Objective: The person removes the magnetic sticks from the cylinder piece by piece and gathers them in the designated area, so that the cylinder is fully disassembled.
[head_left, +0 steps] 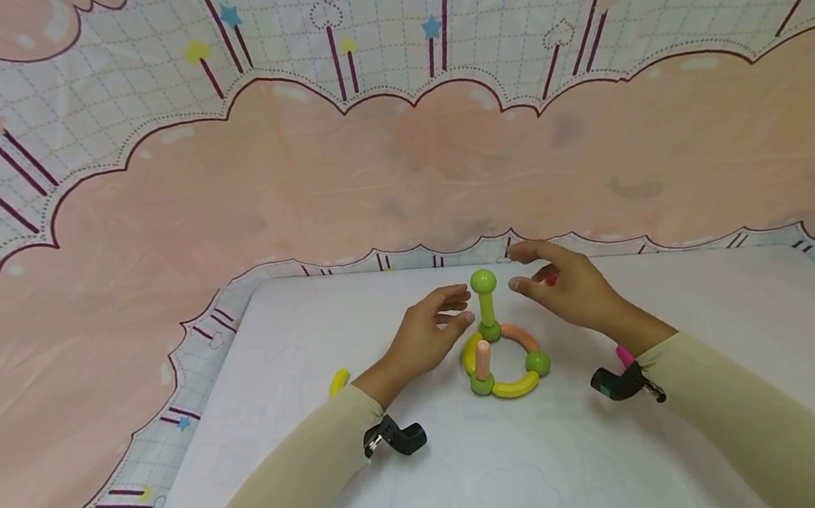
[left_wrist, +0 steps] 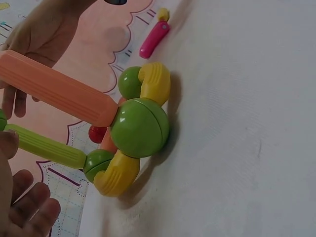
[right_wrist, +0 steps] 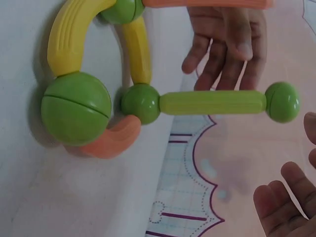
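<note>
Far L, a yellow pc (head_left: 337, 383) lies on the white table (head_left: 752, 298), partly behind the L sleeve (head_left: 289, 477). Next is the L hand (head_left: 431, 331), up near the green rod (head_left: 487, 309): fingers loosely bent, thumb apart, pinching nothing. Can't tell if it touches the rod tbh. In the middle, the ring (head_left: 516, 387) sits on the table btwn the hands: 3 green balls (head_left: 538, 362) w/ 2 yellow curves (head_left: 469, 356) + 1 orange curve (head_left: 519, 336). Orange rod (head_left: 483, 361) stands upright on the front L ball, green rod on the back one w/ a top ball (head_left: 483, 281). R hand (head_left: 570, 290) is just R of the top ball, not touching, thumb + fingers spread. Red ball (head_left: 552, 278) is mostly hidden behind it. Far R, a pink pc (head_left: 624, 355), partly covered by the R sleeve (head_left: 765, 414).
</note>
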A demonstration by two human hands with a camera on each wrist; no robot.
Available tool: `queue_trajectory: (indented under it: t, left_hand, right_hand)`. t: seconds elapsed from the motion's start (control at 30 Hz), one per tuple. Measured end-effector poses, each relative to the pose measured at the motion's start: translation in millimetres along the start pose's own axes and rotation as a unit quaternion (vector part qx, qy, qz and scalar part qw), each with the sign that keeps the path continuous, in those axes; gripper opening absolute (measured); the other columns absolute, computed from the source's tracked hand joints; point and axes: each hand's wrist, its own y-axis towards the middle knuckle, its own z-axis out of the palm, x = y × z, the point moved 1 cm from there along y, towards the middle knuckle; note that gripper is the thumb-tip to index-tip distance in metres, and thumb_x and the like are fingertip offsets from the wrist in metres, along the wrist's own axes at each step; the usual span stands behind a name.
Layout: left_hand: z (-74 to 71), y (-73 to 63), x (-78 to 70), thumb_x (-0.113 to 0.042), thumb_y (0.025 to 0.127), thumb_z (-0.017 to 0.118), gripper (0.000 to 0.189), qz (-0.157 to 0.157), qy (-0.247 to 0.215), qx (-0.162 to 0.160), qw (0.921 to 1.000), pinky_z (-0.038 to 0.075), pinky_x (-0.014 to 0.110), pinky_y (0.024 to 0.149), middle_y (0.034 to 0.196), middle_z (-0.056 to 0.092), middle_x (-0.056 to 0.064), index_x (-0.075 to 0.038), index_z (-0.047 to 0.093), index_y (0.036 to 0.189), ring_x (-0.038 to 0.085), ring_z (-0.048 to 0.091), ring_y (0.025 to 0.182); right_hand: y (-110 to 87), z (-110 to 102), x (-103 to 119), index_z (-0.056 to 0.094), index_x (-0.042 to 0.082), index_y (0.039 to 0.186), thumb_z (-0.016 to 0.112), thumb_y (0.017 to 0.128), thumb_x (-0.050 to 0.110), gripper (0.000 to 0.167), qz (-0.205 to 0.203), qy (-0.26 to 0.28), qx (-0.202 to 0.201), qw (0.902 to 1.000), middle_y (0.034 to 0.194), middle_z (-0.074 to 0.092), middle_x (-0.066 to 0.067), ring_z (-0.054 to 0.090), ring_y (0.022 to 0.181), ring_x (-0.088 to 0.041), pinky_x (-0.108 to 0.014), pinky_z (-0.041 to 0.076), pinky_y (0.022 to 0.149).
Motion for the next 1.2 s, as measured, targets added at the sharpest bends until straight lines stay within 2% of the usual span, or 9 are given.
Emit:
queue_trajectory:
  t: [0.07,0.2,0.3,0.4,0.63,0.87,1.2]
  left_hand:
    - [1.3,1.7,-0.3,-0.026,0.102,0.067,0.05,-0.006,0.007,0.009,0.9999,0.051,0.024,0.097,0.137,0.063,0.004,-0.009,0.052,0.148,0.015,0.063,0.119]
    - [4.8,6.1,-0.4,-0.024,0.103,0.066,0.049,0.0,0.012,0.02,0.9997,0.05,0.024,0.098,0.139,0.062,0.004,-0.011,0.052,0.148,0.015,0.062,0.122]
    - [7.1,9.7,-0.8,-0.022,0.103,0.065,0.047,0.01,0.014,0.02,0.9997,0.049,0.024,0.099,0.139,0.062,0.003,-0.01,0.053,0.147,0.015,0.061,0.123]
    - [8.4,12.7,-2.1,-0.022,0.103,0.065,0.046,0.017,0.011,0.02,0.9996,0.049,0.026,0.1,0.135,0.064,0.003,-0.009,0.054,0.145,0.014,0.061,0.122]
    - [9.7,19.0,-5.3,-0.025,0.103,0.065,0.042,0.024,0.014,0.026,0.9993,0.05,0.026,0.099,0.128,0.068,0.004,-0.008,0.058,0.141,0.015,0.063,0.119]
    - [12.4,23.9,-8.3,-0.023,0.102,0.066,0.036,0.015,0.025,0.028,0.9992,0.052,0.026,0.095,0.124,0.071,0.004,-0.008,0.062,0.135,0.015,0.066,0.112]
    - [16.8,30.0,-9.9,-0.023,0.103,0.066,0.03,0.005,0.011,0.034,0.9994,0.053,0.026,0.095,0.124,0.071,0.004,-0.008,0.065,0.129,0.015,0.067,0.112]
  right_hand:
    - [-0.2,3,2,0.058,0.015,0.143,0.078,0.093,0.02,0.055,-0.022,-0.002,0.013,0.9997,0.137,0.062,-0.01,0.068,0.1,-0.027,-0.045,0.058,0.081]
    - [0.9,10,4,0.056,0.012,0.146,0.08,0.092,0.014,0.059,-0.07,-0.002,0.031,0.997,0.142,0.059,-0.011,0.064,0.111,-0.029,-0.046,0.058,0.085]
    - [2.8,15,5,0.056,0.01,0.146,0.08,0.09,0.01,0.061,-0.093,0.003,0.035,0.995,0.143,0.057,-0.011,0.059,0.119,-0.029,-0.046,0.057,0.088]
    - [4.8,19,6,0.057,0.011,0.145,0.08,0.09,0.009,0.06,-0.102,0.004,0.035,0.9942,0.143,0.057,-0.01,0.059,0.119,-0.028,-0.044,0.057,0.088]
    - [6.0,23,9,0.062,0.011,0.14,0.081,0.089,0.007,0.054,-0.104,0.004,0.033,0.994,0.136,0.063,-0.008,0.061,0.116,-0.026,-0.042,0.057,0.087]
    - [5.8,24,9,0.065,0.007,0.133,0.081,0.088,0.004,0.048,-0.07,0.01,0.022,0.9972,0.131,0.065,-0.009,0.063,0.11,-0.027,-0.045,0.057,0.087]
    - [5.4,24,6,0.062,0.005,0.127,0.084,0.086,0.007,0.046,-0.042,0.019,0.008,0.9989,0.12,0.068,-0.009,0.069,0.102,-0.027,-0.039,0.057,0.089]
